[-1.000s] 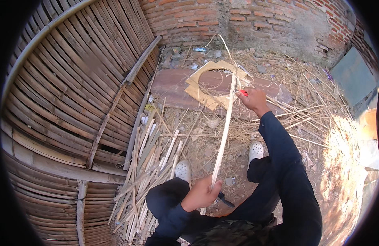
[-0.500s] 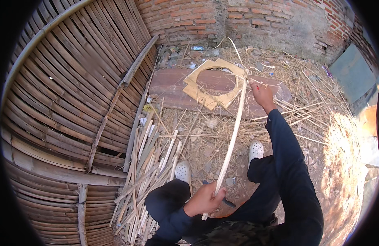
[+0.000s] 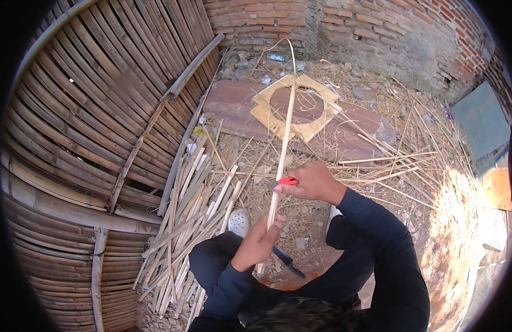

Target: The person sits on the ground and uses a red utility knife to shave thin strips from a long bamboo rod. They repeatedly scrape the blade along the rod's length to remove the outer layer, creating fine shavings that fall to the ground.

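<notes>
A large curved wall of woven brown bamboo slats (image 3: 95, 116) fills the left of the scene, and a red brick wall (image 3: 344, 27) runs along the far side. On the ground lies a flat reddish-brown sheet (image 3: 233, 99) with a pale wooden square frame with a round hole (image 3: 297, 105) on top. A pile of split pale bamboo sticks (image 3: 189, 216) lies at near left, and loose straw (image 3: 411, 160) spreads to the right.

In the centre, a long thin pale bamboo strip (image 3: 282, 155) runs from near us to the far wall. Our left hand (image 3: 258, 243) is closed around its near end, thumb up against the strip. Our right hand (image 3: 314, 181) is clenched on a small red-handled cutter (image 3: 286, 181), its tip resting on the strip just beyond the left hand. A dark knife-like tool (image 3: 286, 261) lies on the ground just near the left hand.

We judge that the blade could slip toward the left thumb, since it sits so close. The thin strip could also split off-line or snap if it flexes.

Both arms, in dark blue sleeves, bend inward over the knees, the right reaching farther out.
</notes>
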The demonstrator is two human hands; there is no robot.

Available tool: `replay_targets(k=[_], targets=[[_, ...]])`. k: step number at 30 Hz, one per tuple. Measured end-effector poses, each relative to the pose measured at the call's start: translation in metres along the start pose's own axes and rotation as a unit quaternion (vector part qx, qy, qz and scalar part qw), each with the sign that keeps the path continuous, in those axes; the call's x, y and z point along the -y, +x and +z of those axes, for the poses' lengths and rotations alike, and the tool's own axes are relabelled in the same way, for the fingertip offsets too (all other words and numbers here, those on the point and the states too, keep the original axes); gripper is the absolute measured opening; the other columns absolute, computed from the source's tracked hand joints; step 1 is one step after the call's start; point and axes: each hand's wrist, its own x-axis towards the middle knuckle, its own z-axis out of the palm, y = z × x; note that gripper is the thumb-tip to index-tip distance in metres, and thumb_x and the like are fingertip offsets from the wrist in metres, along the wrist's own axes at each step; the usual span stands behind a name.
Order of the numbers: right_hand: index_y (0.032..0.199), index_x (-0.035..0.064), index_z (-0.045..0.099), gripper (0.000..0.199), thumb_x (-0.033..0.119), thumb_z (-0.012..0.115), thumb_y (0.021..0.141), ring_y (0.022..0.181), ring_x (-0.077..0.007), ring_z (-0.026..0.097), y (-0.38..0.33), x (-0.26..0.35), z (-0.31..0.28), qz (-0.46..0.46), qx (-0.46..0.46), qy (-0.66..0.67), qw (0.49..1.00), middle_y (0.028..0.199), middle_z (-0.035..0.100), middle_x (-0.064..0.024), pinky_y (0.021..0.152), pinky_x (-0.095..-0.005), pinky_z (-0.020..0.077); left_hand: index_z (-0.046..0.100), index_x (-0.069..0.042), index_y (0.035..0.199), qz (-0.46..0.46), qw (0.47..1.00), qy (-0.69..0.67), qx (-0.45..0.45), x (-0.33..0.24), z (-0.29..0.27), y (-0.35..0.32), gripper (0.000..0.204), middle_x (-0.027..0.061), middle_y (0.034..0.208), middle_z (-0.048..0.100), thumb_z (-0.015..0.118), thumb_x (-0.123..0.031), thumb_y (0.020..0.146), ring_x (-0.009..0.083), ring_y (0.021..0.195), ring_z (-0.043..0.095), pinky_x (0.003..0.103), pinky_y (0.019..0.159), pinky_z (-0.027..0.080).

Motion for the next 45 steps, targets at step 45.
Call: replay_targets(k=[45], targets=[[0.069, 0.0077, 0.070, 0.068, 0.072, 0.051, 0.082, 0.057, -0.0345, 0.063, 0.028, -0.116, -0.014, 0.194, -0.159, -0.126, 0.960, 0.057, 0.061, -0.0156, 0.052, -0.0453, 0.0480, 0.053, -0.004, 0.111, 0.086, 0.980, 0.168, 0.060, 0.006, 0.005, -0.026, 0.016, 0.0045, 0.068, 0.049, 0.048, -0.012, 0.097, 0.0124, 0.059, 0.047, 0.029, 0.055, 0.039]])
